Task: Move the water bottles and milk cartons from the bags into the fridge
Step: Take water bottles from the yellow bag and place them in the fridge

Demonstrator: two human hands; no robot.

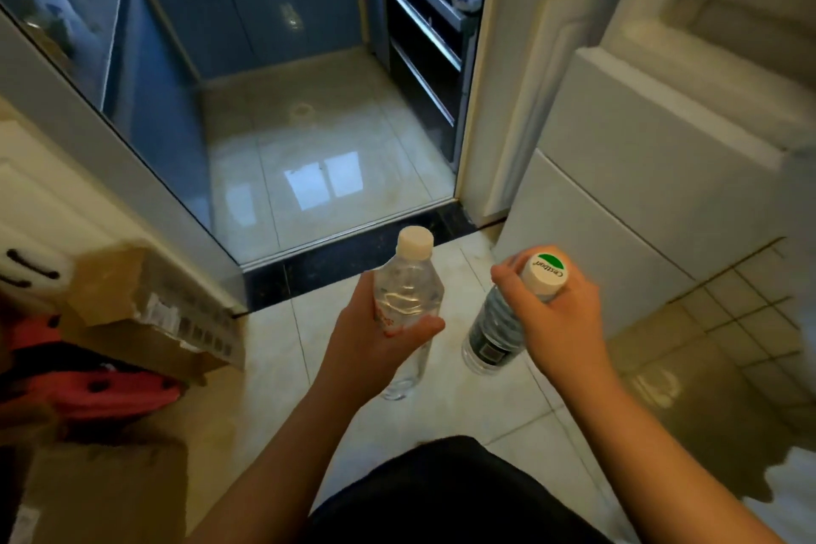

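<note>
Two grips — left hand (pixel 371 336) fingers (pixel 423 324) round clear bottle (pixel 408 283), right hand (pixel 561 316) round labelled bottle (pixel 492 331) — near dark threshold (pixel 353 265).

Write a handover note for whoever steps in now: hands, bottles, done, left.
Left hand grips the clear bottle round its body.
Right hand grips the dark-labelled bottle below its cap.
Both held over the tiled floor by the kitchen doorway.
No bags or milk cartons in view.
Done: two bottles in hand.
Left: put them in the fridge, probably the closed white unit at right, then fetch the rest.
</note>
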